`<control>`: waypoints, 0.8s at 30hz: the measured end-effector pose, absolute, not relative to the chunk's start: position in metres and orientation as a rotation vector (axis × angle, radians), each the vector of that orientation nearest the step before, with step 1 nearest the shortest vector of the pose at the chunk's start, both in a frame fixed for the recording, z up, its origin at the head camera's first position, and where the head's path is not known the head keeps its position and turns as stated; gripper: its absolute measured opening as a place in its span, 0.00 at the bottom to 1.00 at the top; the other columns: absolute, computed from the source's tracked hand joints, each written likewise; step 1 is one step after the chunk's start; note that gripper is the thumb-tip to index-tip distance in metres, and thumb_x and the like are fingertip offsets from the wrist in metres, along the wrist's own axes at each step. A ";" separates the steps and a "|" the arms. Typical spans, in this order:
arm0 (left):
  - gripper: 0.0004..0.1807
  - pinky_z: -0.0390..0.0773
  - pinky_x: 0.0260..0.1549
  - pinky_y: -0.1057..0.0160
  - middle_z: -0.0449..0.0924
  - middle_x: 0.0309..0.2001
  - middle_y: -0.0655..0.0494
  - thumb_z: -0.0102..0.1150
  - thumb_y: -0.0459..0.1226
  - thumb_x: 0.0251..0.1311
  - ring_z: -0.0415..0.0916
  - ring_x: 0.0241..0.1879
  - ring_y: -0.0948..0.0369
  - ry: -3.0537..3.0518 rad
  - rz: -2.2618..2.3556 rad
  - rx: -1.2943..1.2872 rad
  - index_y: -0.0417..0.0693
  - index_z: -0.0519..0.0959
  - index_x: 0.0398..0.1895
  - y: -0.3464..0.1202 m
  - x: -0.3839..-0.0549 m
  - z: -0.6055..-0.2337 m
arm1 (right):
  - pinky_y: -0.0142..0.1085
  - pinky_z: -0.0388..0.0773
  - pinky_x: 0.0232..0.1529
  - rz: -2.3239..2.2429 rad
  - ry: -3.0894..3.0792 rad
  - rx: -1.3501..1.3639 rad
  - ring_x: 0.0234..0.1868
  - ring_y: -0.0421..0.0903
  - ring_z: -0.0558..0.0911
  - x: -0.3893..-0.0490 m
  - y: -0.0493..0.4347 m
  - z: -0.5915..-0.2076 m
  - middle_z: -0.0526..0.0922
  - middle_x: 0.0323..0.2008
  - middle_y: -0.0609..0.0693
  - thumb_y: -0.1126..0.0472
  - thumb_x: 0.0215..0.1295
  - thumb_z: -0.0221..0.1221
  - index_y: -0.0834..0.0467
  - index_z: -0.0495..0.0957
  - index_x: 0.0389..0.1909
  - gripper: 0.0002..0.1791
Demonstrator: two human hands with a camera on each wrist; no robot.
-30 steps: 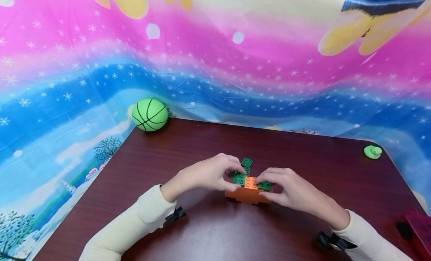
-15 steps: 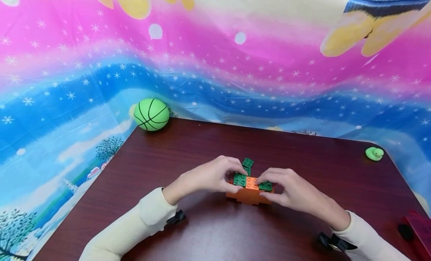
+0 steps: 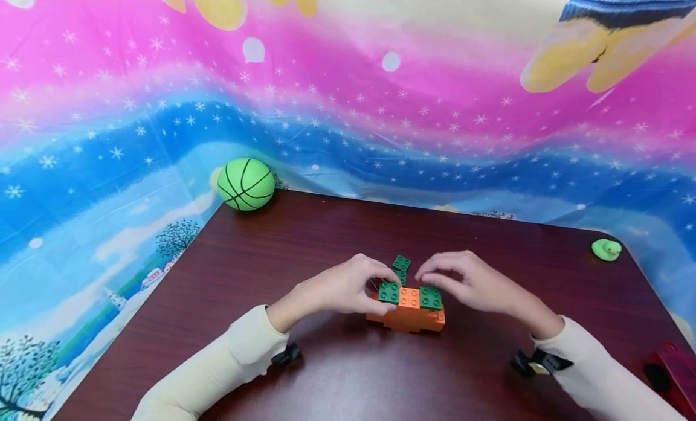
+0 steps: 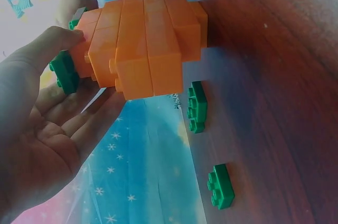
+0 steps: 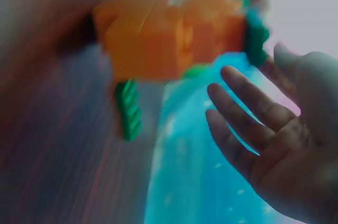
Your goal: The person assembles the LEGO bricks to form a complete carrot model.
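Note:
A stepped build of orange toy bricks [image 3: 410, 318] stands on the table, with one green brick [image 3: 388, 292] on its top left and another green brick [image 3: 431, 297] on its top right. Orange studs show between them. My left hand [image 3: 348, 285] grips the build's upper left end, thumb on the near side and fingers on the far side, as the left wrist view of the orange build [image 4: 148, 44] shows. My right hand [image 3: 462, 279] is raised just behind the right end, apart from it, fingers extended in the blurred right wrist view and holding nothing.
Two loose green bricks lie behind the build: a farther brick [image 3: 402, 263] and a nearer, partly hidden brick [image 4: 197, 106]. A green ball [image 3: 246, 184] sits at the back left corner, a green rubber duck [image 3: 606, 249] at the back right. A red object [image 3: 676, 372] stands at the right edge.
My right hand has let go of the build's right end and moved up and back, uncovering the green brick there. The left hand keeps its grip.

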State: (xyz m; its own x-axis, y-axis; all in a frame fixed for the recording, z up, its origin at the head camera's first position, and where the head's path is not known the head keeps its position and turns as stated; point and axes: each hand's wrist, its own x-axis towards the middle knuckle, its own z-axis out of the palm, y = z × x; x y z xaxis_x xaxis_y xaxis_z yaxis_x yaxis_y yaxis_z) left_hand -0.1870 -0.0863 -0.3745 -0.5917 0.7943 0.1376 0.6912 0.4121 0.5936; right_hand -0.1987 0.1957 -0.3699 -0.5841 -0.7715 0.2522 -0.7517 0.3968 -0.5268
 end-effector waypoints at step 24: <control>0.18 0.77 0.34 0.75 0.86 0.47 0.56 0.68 0.42 0.63 0.83 0.37 0.57 2.471 0.934 1.277 0.46 0.84 0.55 -0.084 -0.187 -0.371 | 0.32 0.80 0.37 -0.479 2.646 -1.293 0.37 0.37 0.78 -0.226 0.206 -0.416 0.83 0.41 0.44 0.68 0.64 0.67 0.45 0.80 0.31 0.12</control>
